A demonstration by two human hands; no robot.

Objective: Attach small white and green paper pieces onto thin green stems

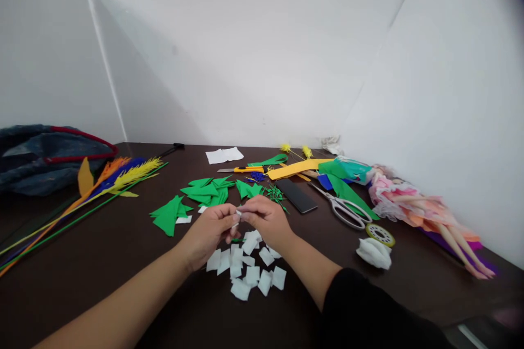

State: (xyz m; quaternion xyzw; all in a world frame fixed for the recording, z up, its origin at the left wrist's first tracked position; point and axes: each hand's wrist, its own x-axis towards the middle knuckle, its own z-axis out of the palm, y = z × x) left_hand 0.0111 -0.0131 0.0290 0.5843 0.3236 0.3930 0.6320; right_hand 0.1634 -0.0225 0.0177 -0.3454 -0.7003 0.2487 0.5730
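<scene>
My left hand (213, 224) and my right hand (267, 219) meet above the middle of the table. Their fingertips are pinched together on a small white piece (238, 213), which looks like tissue or paper; the fingers cover most of it. Just below them lie several small white squares (252, 274), scattered and partly overlapping. A bit of green shows under the fingers. Beyond the left hand are piles of cut green crepe paper pieces (204, 191). Near the right hand lies a bunch of thin green stems (275, 194).
Right of my hands lie a black flat case (298, 196), scissors (346, 210), a tape roll (380, 234), a white wad (374, 253) and a doll (413, 196). Behind are a yellow cutter (249, 169) and yellow strip (301, 167). Long-stemmed paper flowers (137, 173) and a bag (36, 158) occupy the left.
</scene>
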